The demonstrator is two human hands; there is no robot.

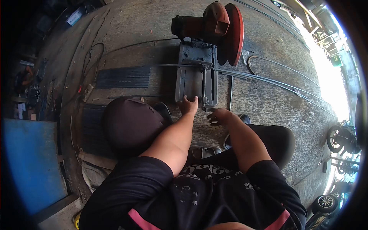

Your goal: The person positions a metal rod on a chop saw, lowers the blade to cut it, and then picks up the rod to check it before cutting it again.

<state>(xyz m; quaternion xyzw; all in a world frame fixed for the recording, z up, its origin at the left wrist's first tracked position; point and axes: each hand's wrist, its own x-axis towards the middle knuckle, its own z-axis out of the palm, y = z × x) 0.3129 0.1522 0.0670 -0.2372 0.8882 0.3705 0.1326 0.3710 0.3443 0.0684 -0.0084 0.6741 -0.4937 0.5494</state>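
A chop saw with a grey metal base (pixel 188 82) stands on the floor before me, its red guard (pixel 236 34) and motor raised at the back. Long thin metal rods (pixel 260 77) lie across the base and pass through its clamp (pixel 206 68). At the base's front left edge is my left hand (pixel 188 105), thumb and fingers spread against the rim. My right hand (pixel 219 116) hovers just right of the clamp's screw end (pixel 205 102), its fingers apart and loosely bent with nothing in them.
Cut rods lie side by side in a flat bundle (pixel 122 78) left of the saw. A cable (pixel 134 46) runs leftward from the motor. A blue panel (pixel 32 165) stands at far left; motorcycles (pixel 339 138) are parked at right. My knees flank the work.
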